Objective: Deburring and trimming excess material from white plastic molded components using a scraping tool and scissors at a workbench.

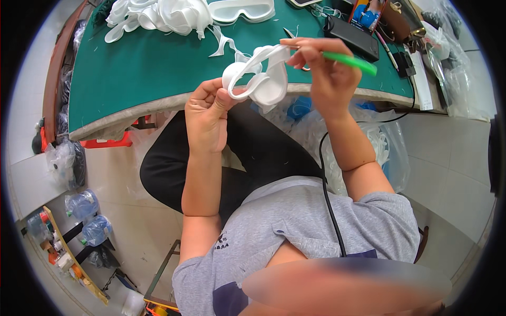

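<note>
A: In the head view, where is the piece?

B: A white goggle-shaped frame [274,90] is held aloft at the front edge of a green-topped counter [142,79], between a worker's two bare hands, its rounded lobes tilted.

A: And the grip?

B: Thumb and fingers of the left hand [210,108] are clamped on the frame's left rim. The right hand [332,73], blurred, has its fingers closed around a green stick-shaped tool [350,63], fingertips at the frame's upper right edge; whether they also pinch that edge, one cannot tell.

A: How would it handle?

B: Light, by the look of it, and more soft than stiff: the thin rim bends in a loop, suggesting rubber or silicone. A drop should do little harm, though a thin band could stretch or tear. The smooth surface may grip well dry and slide if damp.

A: Best hold?

B: Probably the thicker rim beside a lobe, pinched gently, with the narrow band left unstrained. On the counter beyond lie a heap of white moulded pieces [163,17] and a curled white strip [224,43].
</note>
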A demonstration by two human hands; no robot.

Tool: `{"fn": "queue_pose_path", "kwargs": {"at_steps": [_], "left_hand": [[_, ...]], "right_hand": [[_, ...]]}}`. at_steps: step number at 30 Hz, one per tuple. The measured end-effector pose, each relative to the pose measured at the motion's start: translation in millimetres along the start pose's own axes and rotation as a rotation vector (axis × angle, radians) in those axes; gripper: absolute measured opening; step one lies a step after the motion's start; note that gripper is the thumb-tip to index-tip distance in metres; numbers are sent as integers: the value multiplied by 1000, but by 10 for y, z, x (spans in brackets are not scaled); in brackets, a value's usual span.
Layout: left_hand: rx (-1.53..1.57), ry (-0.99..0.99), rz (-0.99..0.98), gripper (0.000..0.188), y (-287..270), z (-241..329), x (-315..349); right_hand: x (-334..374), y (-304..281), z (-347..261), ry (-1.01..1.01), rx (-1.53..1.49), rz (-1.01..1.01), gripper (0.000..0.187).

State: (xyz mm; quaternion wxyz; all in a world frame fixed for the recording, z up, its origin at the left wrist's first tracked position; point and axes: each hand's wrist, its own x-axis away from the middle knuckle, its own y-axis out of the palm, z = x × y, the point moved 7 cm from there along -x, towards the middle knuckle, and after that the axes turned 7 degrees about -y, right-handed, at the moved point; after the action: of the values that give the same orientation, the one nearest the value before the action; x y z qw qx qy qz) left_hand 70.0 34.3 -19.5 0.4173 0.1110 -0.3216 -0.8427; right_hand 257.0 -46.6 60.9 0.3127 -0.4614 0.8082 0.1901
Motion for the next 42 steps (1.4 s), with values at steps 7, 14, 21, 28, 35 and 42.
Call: {"fn": "queue_pose_path", "kwargs": {"at_steps": [7,14,21,28,35,42], "left_hand": [[313,-295,-287,41,206,-127,-16],[249,-304,-101,29,125,-153,-52],[314,-449,-130,26,108,-290,3],[507,-523,-323,33,104,-294,70],[319,-634,92,28,58,-345,93],[542,-688,-188,20,68,-402,105]], "right_hand": [[7,231,-20,-10,52,-316,9],[-10,321,-153,-8,36,-393,11],[-40,534,-191,-357,369,-529,24],[25,712,-210,-567,498,-700,29],[109,733,-200,-670,559,-832,34],[86,668,-207,-674,542,-764,40]]}}
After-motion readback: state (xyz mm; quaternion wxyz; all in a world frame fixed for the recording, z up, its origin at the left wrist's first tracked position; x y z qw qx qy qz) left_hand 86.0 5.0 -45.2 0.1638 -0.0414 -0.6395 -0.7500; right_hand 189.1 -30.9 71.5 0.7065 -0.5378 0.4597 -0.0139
